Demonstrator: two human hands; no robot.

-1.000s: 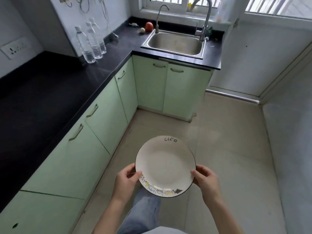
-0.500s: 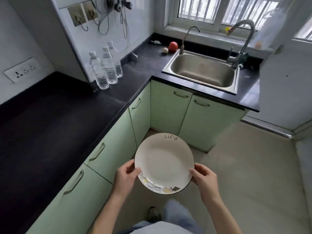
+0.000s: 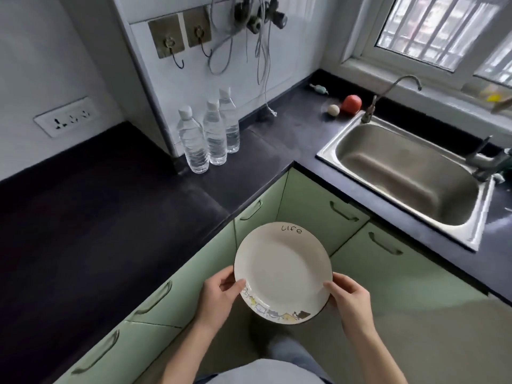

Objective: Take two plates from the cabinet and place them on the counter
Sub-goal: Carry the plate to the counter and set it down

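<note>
I hold a white plate (image 3: 282, 270) with a dark rim, the word "life" at its far edge and small cartoon pictures along its near edge. My left hand (image 3: 219, 296) grips its left rim and my right hand (image 3: 349, 299) grips its right rim. The plate is level in the air in front of the green lower cabinets (image 3: 313, 209), just off the inner corner of the black counter (image 3: 116, 206). I cannot tell whether a second plate lies under it.
Three water bottles (image 3: 210, 134) stand on the counter by the wall corner. A steel sink (image 3: 407, 173) with a tap sits at right, with a red fruit (image 3: 351, 103) and a small pale ball (image 3: 333, 110) behind it. Cables and hooks hang on the wall.
The view has swung left and closer to the counter corner. The plate stays held between both hands in the same grip and now hangs nearer the counter edge.
</note>
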